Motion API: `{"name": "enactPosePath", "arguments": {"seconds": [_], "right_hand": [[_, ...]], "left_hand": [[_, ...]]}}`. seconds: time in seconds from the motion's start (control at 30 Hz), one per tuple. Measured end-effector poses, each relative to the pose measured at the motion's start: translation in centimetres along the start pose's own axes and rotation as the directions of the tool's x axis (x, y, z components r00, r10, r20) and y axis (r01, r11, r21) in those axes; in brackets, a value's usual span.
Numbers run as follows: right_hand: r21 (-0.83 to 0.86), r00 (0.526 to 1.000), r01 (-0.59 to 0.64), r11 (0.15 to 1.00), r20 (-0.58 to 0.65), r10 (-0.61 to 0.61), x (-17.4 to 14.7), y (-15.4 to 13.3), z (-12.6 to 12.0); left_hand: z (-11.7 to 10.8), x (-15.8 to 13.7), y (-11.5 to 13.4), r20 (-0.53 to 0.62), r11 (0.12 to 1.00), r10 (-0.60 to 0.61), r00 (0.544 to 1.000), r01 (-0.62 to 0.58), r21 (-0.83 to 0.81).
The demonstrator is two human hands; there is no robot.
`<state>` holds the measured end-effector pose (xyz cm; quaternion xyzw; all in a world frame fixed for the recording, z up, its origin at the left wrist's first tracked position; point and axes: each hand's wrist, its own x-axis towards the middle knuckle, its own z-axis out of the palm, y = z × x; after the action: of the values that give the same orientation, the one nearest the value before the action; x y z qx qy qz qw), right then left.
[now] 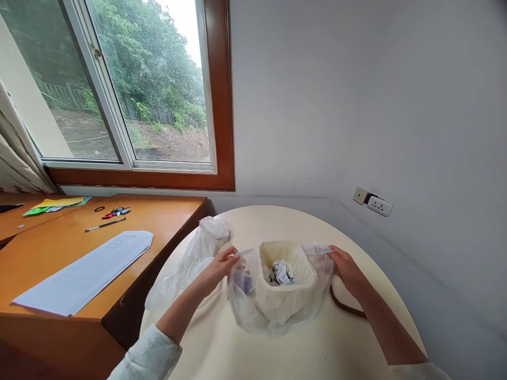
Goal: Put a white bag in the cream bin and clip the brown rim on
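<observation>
A small cream bin (287, 245) stands on the round table, with crumpled paper (282, 273) inside it. A thin, see-through plastic bag (273, 328) lines the bin and hangs down around its outside. My left hand (225, 262) pinches the bag's edge on the left, pulling it out from the rim. On the other side my right hand (345, 266) grips the bag's right edge, also drawn outward. Something purplish shows through the bag on the left, too blurred to name. Another crumpled white plastic bag (200, 245) lies left of the bin.
The round cream table (253, 217) meets the wall. A brown strap-like item (346, 306) lies partly under my right arm. On the orange desk (174, 211) are paper sheets (91, 272), a pen (105, 225) and small coloured items (116, 212). A wall socket (379, 205) sits at right.
</observation>
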<state>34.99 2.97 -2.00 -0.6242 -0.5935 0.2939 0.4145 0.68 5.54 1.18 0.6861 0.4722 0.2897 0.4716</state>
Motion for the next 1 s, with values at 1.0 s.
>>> {"name": "enactPosePath", "arguments": {"seconds": [1.0], "right_hand": [[0.008,0.884,-0.061,0.998,0.464,0.05,-1.8,-7.9,-11.5]], "left_hand": [[-10.7,-2.3,7.7,0.102,0.829,0.162,0.981,-0.192,0.525]]}}
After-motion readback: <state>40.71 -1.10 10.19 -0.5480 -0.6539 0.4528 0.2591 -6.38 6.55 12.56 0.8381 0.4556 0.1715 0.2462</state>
